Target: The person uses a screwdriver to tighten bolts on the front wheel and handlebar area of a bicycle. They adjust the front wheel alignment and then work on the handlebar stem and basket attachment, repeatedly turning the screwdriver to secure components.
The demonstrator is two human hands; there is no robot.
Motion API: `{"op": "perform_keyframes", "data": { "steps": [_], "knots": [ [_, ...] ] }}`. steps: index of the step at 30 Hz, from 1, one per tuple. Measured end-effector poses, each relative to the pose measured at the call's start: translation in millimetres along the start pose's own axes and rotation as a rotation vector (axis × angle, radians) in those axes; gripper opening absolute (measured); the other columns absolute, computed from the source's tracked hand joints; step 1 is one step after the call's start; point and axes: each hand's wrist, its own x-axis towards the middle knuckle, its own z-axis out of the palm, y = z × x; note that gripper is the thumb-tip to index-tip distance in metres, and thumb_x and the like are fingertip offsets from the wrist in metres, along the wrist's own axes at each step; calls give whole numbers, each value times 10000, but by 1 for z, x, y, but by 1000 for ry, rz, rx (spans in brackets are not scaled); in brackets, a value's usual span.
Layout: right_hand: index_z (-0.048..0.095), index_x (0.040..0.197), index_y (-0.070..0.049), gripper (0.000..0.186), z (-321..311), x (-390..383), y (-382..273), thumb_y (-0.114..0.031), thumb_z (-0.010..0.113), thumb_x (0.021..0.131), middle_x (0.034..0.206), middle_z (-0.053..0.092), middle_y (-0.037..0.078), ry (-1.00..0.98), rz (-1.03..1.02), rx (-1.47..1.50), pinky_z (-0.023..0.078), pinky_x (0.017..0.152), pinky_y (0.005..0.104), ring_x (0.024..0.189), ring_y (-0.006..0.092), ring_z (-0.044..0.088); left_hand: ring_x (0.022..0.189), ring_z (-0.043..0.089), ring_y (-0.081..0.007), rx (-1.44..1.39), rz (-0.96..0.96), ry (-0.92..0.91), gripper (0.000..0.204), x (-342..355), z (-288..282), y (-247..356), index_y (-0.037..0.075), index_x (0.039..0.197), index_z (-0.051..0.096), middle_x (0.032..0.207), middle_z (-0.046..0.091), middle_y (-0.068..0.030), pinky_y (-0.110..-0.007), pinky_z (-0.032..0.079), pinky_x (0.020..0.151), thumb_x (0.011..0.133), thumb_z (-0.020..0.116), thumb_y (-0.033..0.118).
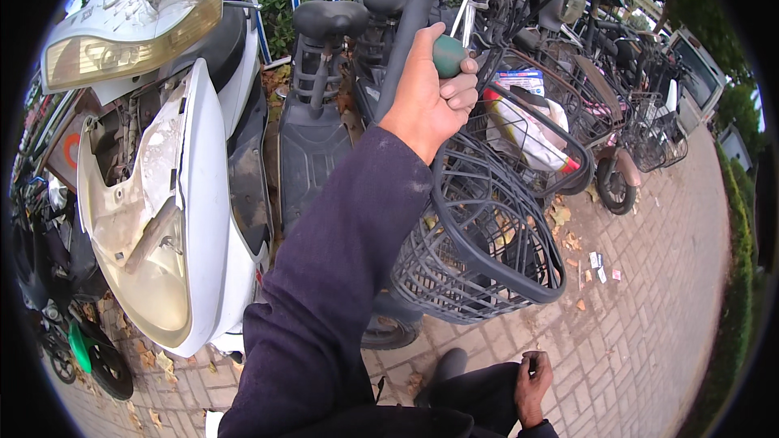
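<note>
Head view, looking down along a dark purple sleeve: the left hand (pixel 430 97) is raised in front of a row of parked scooters, its fingers curled tight around the green handle of a screwdriver (pixel 450 53), whose thin metal shaft runs up toward the handlebar area of the nearest bike. That hand sits just beside the bike's dark steering column (pixel 403 32), above a black wire basket (pixel 487 235) holding a few dry leaves. A second basket (pixel 535 126) behind it carries a white bag with red and blue print. The right hand (pixel 531 385) hangs low at the bottom edge, resting on dark trousers, fingers loosely bent and holding nothing that can be made out. To the left stands a white scooter (pixel 162 195) with a worn front panel and yellowed headlamp, on brick paving (pixel 649 316) scattered with leaves and small scraps
</note>
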Motion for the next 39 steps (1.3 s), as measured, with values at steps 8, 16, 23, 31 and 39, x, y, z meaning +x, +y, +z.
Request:
{"op": "perform_keyframes", "data": {
  "steps": [8,16,23,31,39],
  "knots": [
    [630,883,19,73,9,-4,3,-40,591,901,833,598,159,60,-41,54,482,731,376,776,298,605,579,443,-93,-138,74,2,365,-5,0,2,15,1021,510,917,529,-111,-221,328,442,950,718,306],
    [631,881,23,76,4,-5,0,-38,589,897,838,601,171,53,-71,9,480,734,392,790,327,607,606,463,-93,69,354,-47,344,-2,-4,-16,42,1000,506,924,554,-94,-220,321,453,949,710,315],
    [615,894,24,66,4,-2,-4,-28,575,905,843,602,181,59,-93,-8,476,735,406,804,346,606,451,353,-72,27,244,52,321,0,7,-11,59,951,537,776,538,-55,-237,244,422,937,638,363],
    [609,883,15,56,10,-8,-2,-31,583,898,844,605,179,65,-75,16,477,731,413,804,350,605,451,333,-91,-136,-56,-2,397,3,5,-4,36,963,526,747,502,-40,-259,244,426,954,565,431],
    [618,882,6,55,7,-8,3,-42,591,885,833,607,172,77,-63,13,480,733,405,801,338,610,584,441,-111,-201,118,162,484,6,8,-5,14,1018,480,860,475,-92,-219,309,446,954,691,445]
  ]
}}
